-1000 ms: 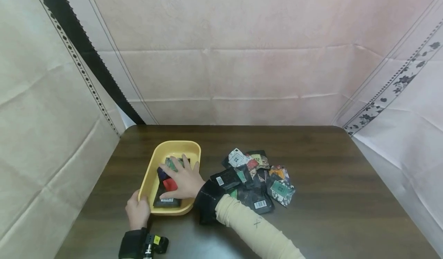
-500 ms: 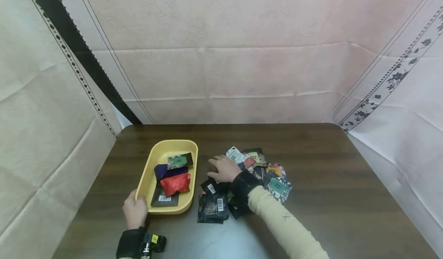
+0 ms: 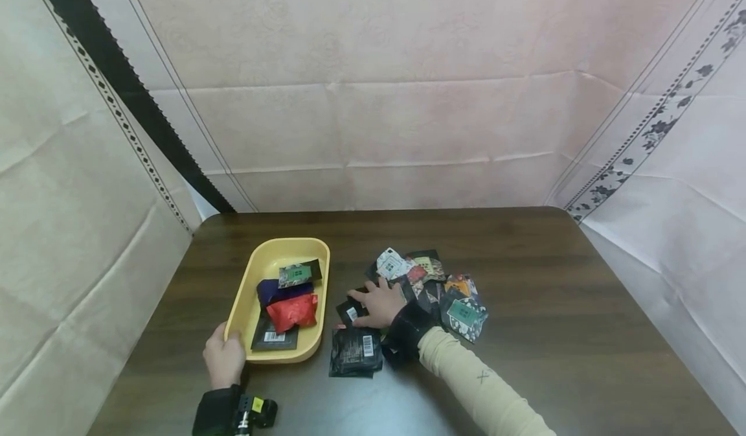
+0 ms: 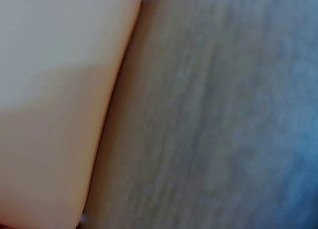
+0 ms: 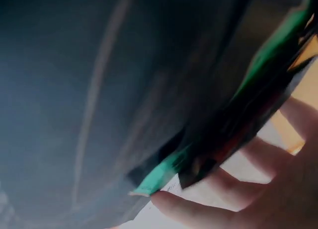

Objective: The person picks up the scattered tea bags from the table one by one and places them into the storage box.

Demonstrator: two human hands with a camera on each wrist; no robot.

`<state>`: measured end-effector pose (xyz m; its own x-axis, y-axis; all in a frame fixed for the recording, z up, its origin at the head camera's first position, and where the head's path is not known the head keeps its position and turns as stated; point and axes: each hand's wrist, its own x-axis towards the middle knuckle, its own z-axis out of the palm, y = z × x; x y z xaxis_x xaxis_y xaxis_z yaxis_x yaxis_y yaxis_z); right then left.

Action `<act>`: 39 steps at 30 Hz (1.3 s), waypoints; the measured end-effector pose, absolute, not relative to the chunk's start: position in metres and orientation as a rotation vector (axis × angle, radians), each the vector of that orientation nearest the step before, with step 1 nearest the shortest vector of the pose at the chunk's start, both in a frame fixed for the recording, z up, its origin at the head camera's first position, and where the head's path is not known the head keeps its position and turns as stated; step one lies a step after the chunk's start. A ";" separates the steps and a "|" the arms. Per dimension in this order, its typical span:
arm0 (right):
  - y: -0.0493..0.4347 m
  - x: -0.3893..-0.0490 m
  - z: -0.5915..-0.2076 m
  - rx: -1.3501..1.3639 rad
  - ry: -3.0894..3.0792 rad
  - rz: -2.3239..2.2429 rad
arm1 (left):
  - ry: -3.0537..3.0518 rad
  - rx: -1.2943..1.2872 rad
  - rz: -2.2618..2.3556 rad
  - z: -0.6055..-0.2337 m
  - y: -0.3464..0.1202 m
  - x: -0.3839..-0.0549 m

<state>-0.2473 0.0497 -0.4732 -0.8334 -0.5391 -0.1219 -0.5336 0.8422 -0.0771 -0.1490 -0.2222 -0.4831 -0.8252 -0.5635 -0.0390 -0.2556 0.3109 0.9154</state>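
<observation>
In the head view my left hand (image 3: 224,361) holds the front left corner of a yellow plastic tray (image 3: 278,252). Inside the tray lie a crumpled red packet (image 3: 293,313), a dark purple packet (image 3: 284,291), a green-labelled packet (image 3: 300,273) and a black packet (image 3: 275,339). My right hand (image 3: 381,306) rests on a pile of small flat packets with its fingers spread, their tips over a black packet with a barcode (image 3: 351,313). The right wrist view shows extended fingers (image 5: 196,209) against dark packet edges. Only skin and blurred tabletop appear in the left wrist view.
Nearer me, a stack of black packets (image 3: 352,352) lies just right of the tray. White-labelled (image 3: 393,264) and green-labelled (image 3: 464,316) packets spread behind and right of my right hand. The brown table (image 3: 553,332) meets hanging cloth at its back edge.
My right hand has gone from over the tray to the pile on the right, uncovering the tray's packets. Black packets now lie apart in front of the pile. The left hand stays at the tray.
</observation>
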 end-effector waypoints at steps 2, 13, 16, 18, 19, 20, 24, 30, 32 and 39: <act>0.047 -0.246 -0.474 -0.870 2.908 -0.046 | -2.288 0.742 -1.522 -0.483 -0.222 -0.149; 0.046 -0.248 -0.464 -0.965 3.131 -0.168 | -2.289 0.728 -1.530 -0.485 -0.222 -0.149; 0.048 -0.247 -0.456 -0.972 3.125 -0.237 | -2.289 0.728 -1.534 -0.484 -0.221 -0.149; 0.047 -0.246 -0.449 -0.977 3.123 -0.317 | -2.283 0.725 -1.531 -0.484 -0.221 -0.149; 0.045 -0.245 -0.445 -0.991 3.134 -0.352 | -2.280 0.722 -1.530 -0.484 -0.221 -0.149; 0.043 -0.244 -0.441 -1.004 3.144 -0.387 | -2.278 0.722 -1.526 -0.483 -0.222 -0.149; 0.024 -0.238 -0.425 -1.075 3.192 -0.458 | -2.284 0.718 -1.524 -0.484 -0.223 -0.148; -0.029 -0.224 -0.412 -1.142 3.183 -0.392 | -2.284 0.732 -1.515 -0.484 -0.225 -0.148; -0.047 -0.217 -0.409 -1.153 3.172 -0.332 | -2.283 0.737 -1.521 -0.484 -0.225 -0.148; -0.080 -0.198 -0.408 -1.226 3.126 -0.174 | -2.280 0.714 -1.485 -0.487 -0.222 -0.150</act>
<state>-0.1977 -0.0804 -0.4082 -0.7129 -0.6586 0.2409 -0.6812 0.7320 -0.0149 -0.1495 -0.2217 -0.4866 -0.8211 -0.5707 0.0005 -0.2302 0.3321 0.9147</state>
